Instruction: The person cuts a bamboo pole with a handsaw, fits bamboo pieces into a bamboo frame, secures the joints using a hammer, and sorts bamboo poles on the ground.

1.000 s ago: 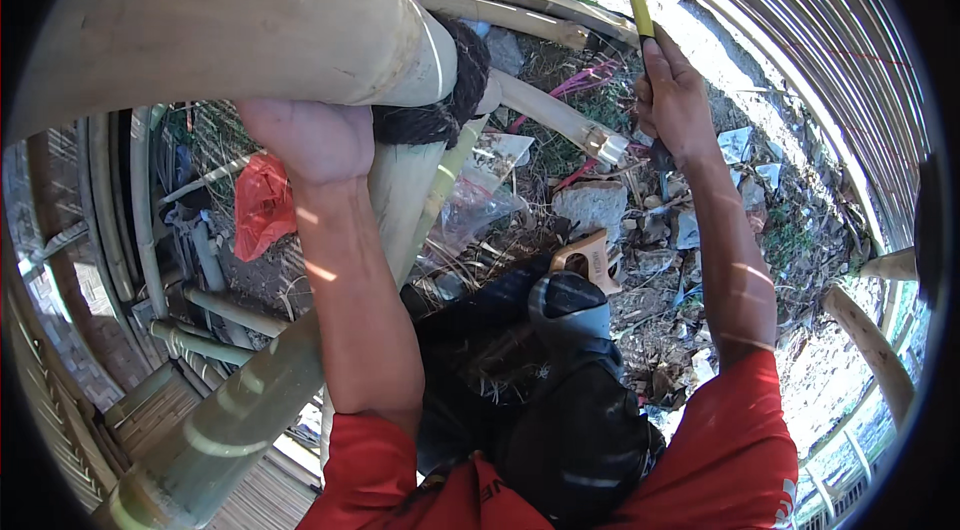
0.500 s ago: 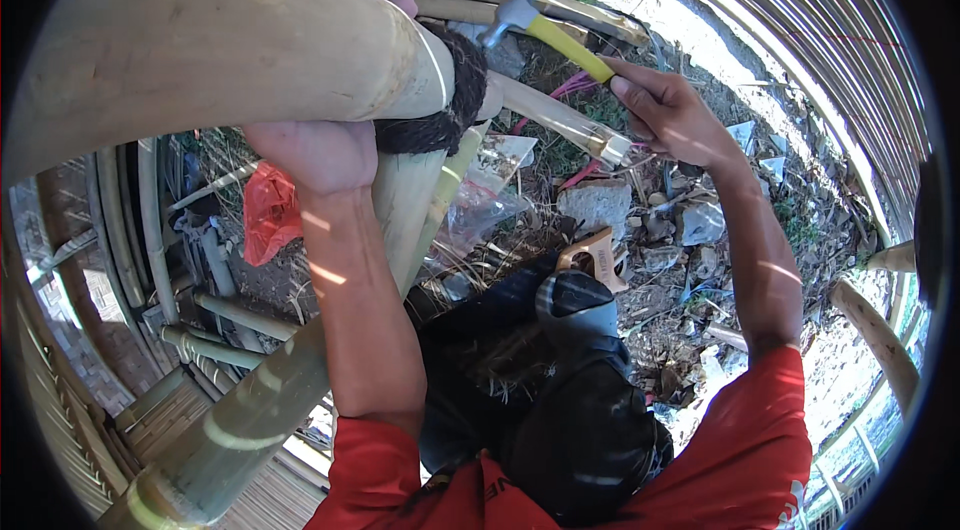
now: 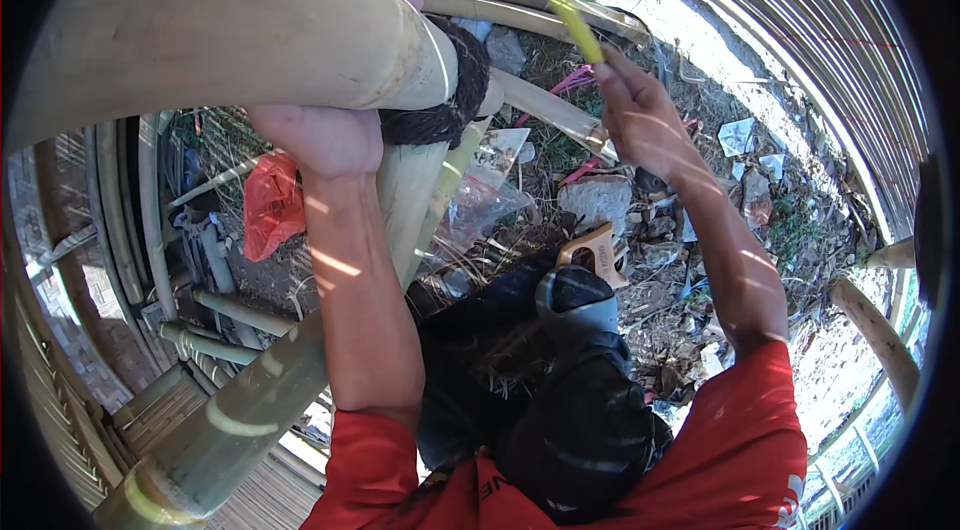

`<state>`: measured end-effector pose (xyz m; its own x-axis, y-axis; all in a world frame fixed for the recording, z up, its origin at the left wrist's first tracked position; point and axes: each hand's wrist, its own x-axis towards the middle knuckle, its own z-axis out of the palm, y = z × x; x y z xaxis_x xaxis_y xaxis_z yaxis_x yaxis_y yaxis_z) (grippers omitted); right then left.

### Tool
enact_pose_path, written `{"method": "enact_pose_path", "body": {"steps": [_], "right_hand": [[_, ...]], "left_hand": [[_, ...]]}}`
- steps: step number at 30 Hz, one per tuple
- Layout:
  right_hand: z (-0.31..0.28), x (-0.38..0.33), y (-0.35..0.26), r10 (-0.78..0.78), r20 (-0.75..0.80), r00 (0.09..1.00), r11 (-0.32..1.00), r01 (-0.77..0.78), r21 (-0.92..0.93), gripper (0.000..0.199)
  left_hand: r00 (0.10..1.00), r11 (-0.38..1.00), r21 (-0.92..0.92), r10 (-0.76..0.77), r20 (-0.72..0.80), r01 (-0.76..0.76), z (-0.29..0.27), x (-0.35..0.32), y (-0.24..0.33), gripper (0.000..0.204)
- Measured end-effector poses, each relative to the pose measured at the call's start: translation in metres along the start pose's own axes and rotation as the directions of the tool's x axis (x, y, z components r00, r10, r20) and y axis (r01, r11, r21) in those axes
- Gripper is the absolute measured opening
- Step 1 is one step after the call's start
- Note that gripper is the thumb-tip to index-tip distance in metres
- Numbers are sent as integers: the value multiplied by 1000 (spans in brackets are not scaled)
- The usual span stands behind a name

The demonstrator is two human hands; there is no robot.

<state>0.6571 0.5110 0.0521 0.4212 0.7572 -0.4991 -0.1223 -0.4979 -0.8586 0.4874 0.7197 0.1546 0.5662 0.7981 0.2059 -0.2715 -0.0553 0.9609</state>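
My left hand (image 3: 325, 140) is wrapped from below round a thick bamboo pole (image 3: 250, 30); its fingertips show past the pole's far side and the rest of the fingers are hidden. Dark fibre rope (image 3: 455, 105) is bound round the pole's right end, where it meets an upright bamboo post (image 3: 410, 200). In my right hand (image 3: 645, 120) is a claw hammer (image 3: 572, 22), held by its yellow handle with the grey head raised, right of the pole's end and apart from it. A thinner bamboo piece (image 3: 550, 110) sticks out rightward from the lashed joint.
A handsaw's wooden handle (image 3: 597, 255) shows beside my knee. Stones (image 3: 595, 202) and rubble lie on the ground to the right. A red plastic bag (image 3: 272, 208) is left of my forearm. Another thick bamboo pole (image 3: 235, 430) crosses at the lower left. A slatted screen (image 3: 800, 30) curves along the right.
My right hand and the hammer have moved up and slightly left, and the hammer has swung more upright with its head higher. My left hand stays on the bamboo pole.
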Motion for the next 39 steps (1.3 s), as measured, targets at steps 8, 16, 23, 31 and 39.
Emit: {"method": "enact_pose_path", "body": {"steps": [8, 16, 23, 31, 39], "right_hand": [[-35, 18, 2, 29, -291, 956, 955, 60, 291, 53], [-39, 11, 8, 34, -246, 969, 980, 16, 197, 52], [-49, -18, 1, 40, 75, 996, 999, -42, 25, 53], [7, -42, 35, -260, 7, 966, 946, 256, -199, 42], [35, -75, 106, -547, -22, 837, 759, 484, -436, 33]], "left_hand": [[998, 999, -21, -43, -46, 42, 10, -6, 1, 74], [999, 998, -35, -48, -15, 47, 8, -13, 5, 76], [999, 997, -78, -23, 40, 26, -2, -6, 7, 77], [1000, 997, -80, -9, -13, 8, -10, -11, 9, 71], [987, 990, -140, -18, -160, -5, 4, -12, 2, 68]]}}
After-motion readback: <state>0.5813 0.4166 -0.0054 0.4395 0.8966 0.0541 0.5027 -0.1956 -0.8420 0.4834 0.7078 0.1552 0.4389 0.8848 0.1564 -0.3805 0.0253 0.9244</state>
